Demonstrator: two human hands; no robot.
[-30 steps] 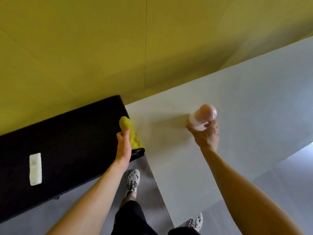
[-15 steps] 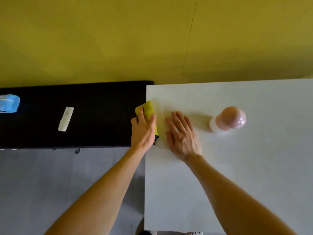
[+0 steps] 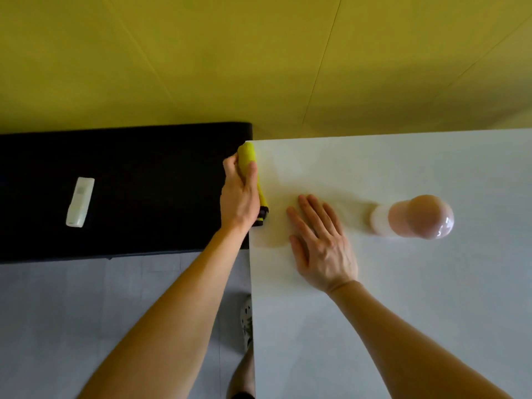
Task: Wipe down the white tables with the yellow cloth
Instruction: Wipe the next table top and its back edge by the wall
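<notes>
Left hand (image 3: 240, 194) is clamped around the yellow cloth (image 3: 248, 156), pressing it along the left edge of the white table (image 3: 403, 312), and since half a second ago it has slid toward twelve o'clock, so the cloth's tip now sits almost at the far corner. Right hand (image 3: 319, 243) lies flat and spread on the tabletop at about three o'clock from the cloth, fingers apart, holding nothing; it has barely shifted, and I take it as bracing. The pink lamp (image 3: 414, 217) it let go of a second back stands further out at three o'clock, well clear of both hands. To my eye the edge pass is nearly finished, while the broad surface around the lamp looks yet to be wiped. At nine o'clock, a white remote (image 3: 80, 201) rests on the black bench (image 3: 129, 197).
</notes>
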